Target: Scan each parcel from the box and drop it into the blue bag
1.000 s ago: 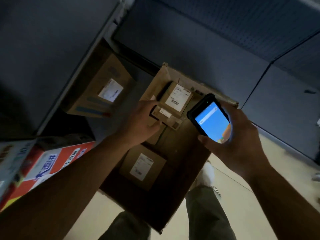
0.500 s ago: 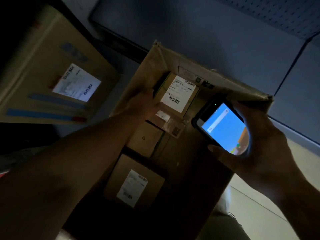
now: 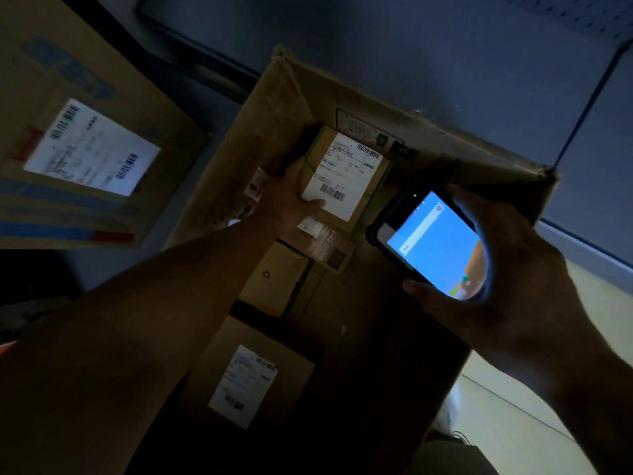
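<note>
Your left grip (image 3: 291, 200) pinches the labelled parcel (image 3: 346, 173) inside the cardboard box (image 3: 274, 114). Its thumb sits beside the lower barcode. If it slips over, the handheld scanner (image 3: 431, 245), clasped in your right grip (image 3: 513, 269) alongside, may misread.

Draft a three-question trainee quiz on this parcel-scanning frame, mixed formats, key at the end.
1. True or false: the right hand holds the black handheld scanner with the lit blue screen.
2. What does the left hand grip? A) the small brown cardboard parcel with a white label at the far end of the large open cardboard box; B) the scanner; C) nothing.
3. Short answer: does the gripped parcel's label face up towards the camera, or down?
Key: 1 true; 2 A; 3 up.
</note>
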`<state>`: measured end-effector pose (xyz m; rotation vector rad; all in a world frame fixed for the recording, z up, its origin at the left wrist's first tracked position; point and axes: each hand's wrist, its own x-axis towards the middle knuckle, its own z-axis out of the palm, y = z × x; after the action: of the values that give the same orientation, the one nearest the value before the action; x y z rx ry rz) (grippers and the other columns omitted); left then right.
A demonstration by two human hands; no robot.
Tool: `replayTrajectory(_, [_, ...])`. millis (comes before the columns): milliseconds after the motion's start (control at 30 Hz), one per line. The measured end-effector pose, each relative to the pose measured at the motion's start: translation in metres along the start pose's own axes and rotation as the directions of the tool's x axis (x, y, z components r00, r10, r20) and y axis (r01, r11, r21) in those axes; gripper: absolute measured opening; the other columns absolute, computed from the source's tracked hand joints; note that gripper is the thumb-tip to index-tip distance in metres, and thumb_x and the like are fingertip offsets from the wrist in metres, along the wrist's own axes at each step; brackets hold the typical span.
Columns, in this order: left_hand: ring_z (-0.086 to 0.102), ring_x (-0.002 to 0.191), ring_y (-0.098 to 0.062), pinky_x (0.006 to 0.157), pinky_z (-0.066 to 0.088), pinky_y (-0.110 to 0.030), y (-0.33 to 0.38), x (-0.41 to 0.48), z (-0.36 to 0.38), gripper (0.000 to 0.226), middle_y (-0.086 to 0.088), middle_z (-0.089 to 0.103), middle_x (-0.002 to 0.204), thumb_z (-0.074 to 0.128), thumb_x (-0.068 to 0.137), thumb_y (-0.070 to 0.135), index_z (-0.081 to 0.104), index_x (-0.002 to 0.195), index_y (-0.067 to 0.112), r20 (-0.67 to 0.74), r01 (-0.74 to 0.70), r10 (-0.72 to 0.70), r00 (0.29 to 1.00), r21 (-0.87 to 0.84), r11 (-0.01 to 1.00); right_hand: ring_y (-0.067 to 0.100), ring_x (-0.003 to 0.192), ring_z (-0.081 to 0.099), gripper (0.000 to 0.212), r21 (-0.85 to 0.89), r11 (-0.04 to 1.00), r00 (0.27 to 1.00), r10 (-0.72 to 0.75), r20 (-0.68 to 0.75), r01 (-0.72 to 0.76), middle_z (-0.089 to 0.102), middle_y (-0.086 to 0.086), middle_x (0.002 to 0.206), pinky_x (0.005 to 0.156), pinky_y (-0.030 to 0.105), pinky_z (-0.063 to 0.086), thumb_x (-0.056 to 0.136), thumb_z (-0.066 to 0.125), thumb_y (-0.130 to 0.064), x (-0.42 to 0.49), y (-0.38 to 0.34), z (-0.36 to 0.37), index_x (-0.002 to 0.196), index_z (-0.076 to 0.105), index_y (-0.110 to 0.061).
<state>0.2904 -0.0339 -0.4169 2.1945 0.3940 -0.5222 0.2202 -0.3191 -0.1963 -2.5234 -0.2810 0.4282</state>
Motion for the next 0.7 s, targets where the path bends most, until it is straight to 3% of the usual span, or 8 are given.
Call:
replayTrajectory(100, [0.048,0.138,-0.035,0.106,0.05,-0.053,0.001,-0.002,0.0,0.104,-0.012,0.045,0.156,0.084,0.084,0.021,0.018,0.164,0.03,-0.024,0.032,-0.032,0.999,0.005,0.999,0.029,0.12,0.053,0.103,0.014,1.0,1.0,0.023,0.009,-0.023,0.054,0.005,0.136,0.091,0.033,0.037,0.057,0.092,-0.038,-0.005,-0.003,-0.004,0.145,0.043,-0.017])
replayTrajectory(267, [0.042,0.143,-0.032,0.113,0.042,-0.055,0.006,-0.004,0.008,0.121,-0.007,0.041,0.16,0.089,0.076,0.043,0.008,0.164,0.031,0.045,0.132,-0.13,0.99,-0.035,0.991,0.029,0.12,0.054,0.103,0.025,0.999,0.999,0.033,0.017,-0.033,0.055,0.004,0.136,0.092,0.032,0.036,0.056,0.092,-0.038,-0.008,-0.008,-0.008,0.145,0.044,-0.018])
replayTrajectory(367, [0.046,0.14,-0.03,0.112,0.045,-0.043,0.008,0.002,0.019,0.12,-0.008,0.047,0.156,0.09,0.075,0.043,0.012,0.165,0.024,0.034,0.177,-0.174,0.984,-0.121,0.977,0.026,0.119,0.054,0.103,0.015,0.999,1.0,0.028,0.011,-0.028,0.055,0.002,0.136,0.09,0.029,0.035,0.057,0.091,-0.04,-0.008,-0.004,-0.007,0.145,0.043,-0.02])
replayTrajectory(467, [0.051,0.136,-0.027,0.095,0.044,-0.021,0.013,0.007,0.031,0.111,-0.008,0.053,0.15,0.091,0.075,0.037,0.024,0.162,0.018,-0.047,0.161,-0.17,0.984,-0.153,0.975,0.026,0.12,0.053,0.103,0.013,0.999,0.999,0.039,0.016,-0.039,0.054,0.001,0.137,0.09,0.027,0.035,0.056,0.092,-0.04,-0.007,0.003,-0.005,0.145,0.043,-0.021])
replayTrajectory(500, [0.05,0.137,-0.027,0.093,0.044,-0.02,0.016,0.007,0.035,0.111,-0.009,0.051,0.151,0.092,0.074,0.033,0.024,0.161,0.019,-0.061,0.15,-0.16,0.985,-0.148,0.978,0.026,0.121,0.053,0.103,0.012,0.999,0.999,0.044,0.02,-0.044,0.054,0.001,0.137,0.09,0.026,0.034,0.056,0.092,-0.04,-0.008,0.005,-0.005,0.145,0.043,-0.021])
replayTrajectory(633, [0.033,0.147,-0.035,0.115,0.04,-0.05,0.031,0.003,0.048,0.122,-0.015,0.03,0.161,0.096,0.068,0.032,0.019,0.162,0.024,-0.058,0.178,-0.185,0.981,-0.108,0.978,0.025,0.12,0.054,0.104,0.029,0.998,0.998,0.058,0.017,-0.058,0.054,-0.001,0.136,0.087,0.027,0.036,0.056,0.093,-0.039,-0.013,0.008,-0.007,0.145,0.043,-0.023])
replayTrajectory(700, [0.026,0.149,-0.036,0.118,0.035,-0.054,0.034,0.004,0.052,0.123,-0.013,0.026,0.163,0.096,0.068,0.035,0.017,0.162,0.026,-0.075,0.194,-0.202,0.977,-0.097,0.976,0.026,0.12,0.054,0.104,0.027,0.998,0.998,0.059,0.019,-0.06,0.055,-0.001,0.135,0.087,0.028,0.037,0.056,0.093,-0.039,-0.014,0.008,-0.009,0.145,0.043,-0.023])
